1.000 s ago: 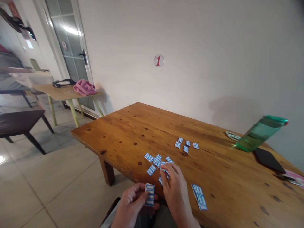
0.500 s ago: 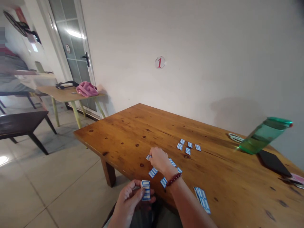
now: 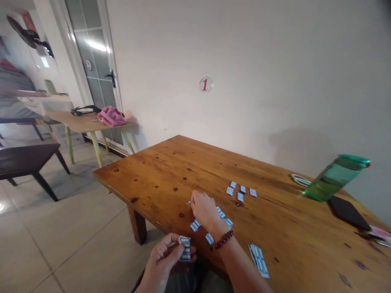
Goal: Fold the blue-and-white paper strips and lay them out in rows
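My left hand (image 3: pixel 165 258) is at the table's near edge, thumb and fingers closed on a small sheet of blue-bordered white labels (image 3: pixel 185 250). Over the tabletop reaches my right hand (image 3: pixel 205 208), a dark red bead bracelet (image 3: pixel 224 240) on its wrist. Its fingertips are pressed together on a small label piece (image 3: pixel 188 202), which they mostly cover. Around that hand lie cut label strips: one (image 3: pixel 195 225) to its left, another (image 3: pixel 209 238) beside the wrist, and more (image 3: pixel 220 212) partly hidden behind it.
Several small label pieces (image 3: pixel 240 197) lie farther back. A larger label stack (image 3: pixel 258 260) is at the near right of the wooden table (image 3: pixel 152 175). A green bottle (image 3: pixel 336 179), a black flat object (image 3: pixel 348 212) and scissors (image 3: pixel 371 236) are at right. A person sits far left.
My right fingers have closed in over the small label piece, so less of it shows. My left hand still holds its label sheet. The view has shifted slightly.
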Demonstrator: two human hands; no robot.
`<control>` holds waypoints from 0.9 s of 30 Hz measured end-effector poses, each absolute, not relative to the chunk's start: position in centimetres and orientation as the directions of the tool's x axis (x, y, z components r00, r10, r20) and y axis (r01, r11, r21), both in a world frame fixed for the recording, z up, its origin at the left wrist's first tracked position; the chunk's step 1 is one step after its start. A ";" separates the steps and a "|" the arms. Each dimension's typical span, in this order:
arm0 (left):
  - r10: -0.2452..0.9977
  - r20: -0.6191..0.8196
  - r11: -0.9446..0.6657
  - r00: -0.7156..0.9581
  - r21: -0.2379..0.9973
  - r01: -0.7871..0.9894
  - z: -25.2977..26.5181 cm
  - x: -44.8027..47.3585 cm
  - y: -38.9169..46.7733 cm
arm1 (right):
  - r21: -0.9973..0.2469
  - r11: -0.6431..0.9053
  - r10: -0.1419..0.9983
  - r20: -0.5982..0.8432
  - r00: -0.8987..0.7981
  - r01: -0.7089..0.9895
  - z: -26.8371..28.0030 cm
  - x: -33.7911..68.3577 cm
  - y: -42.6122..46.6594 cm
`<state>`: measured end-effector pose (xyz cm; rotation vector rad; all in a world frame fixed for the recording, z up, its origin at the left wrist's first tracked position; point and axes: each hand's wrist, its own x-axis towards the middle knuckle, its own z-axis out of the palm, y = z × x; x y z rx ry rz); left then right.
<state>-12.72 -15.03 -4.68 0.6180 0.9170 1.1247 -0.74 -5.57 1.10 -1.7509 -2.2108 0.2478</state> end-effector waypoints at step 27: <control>0.980 -0.070 0.122 0.185 0.950 -0.289 -2.3 -11.3 -15.4 | -0.990 0.102 0.980 0.084 0.180 -0.095 -2.9 0.9 -18.1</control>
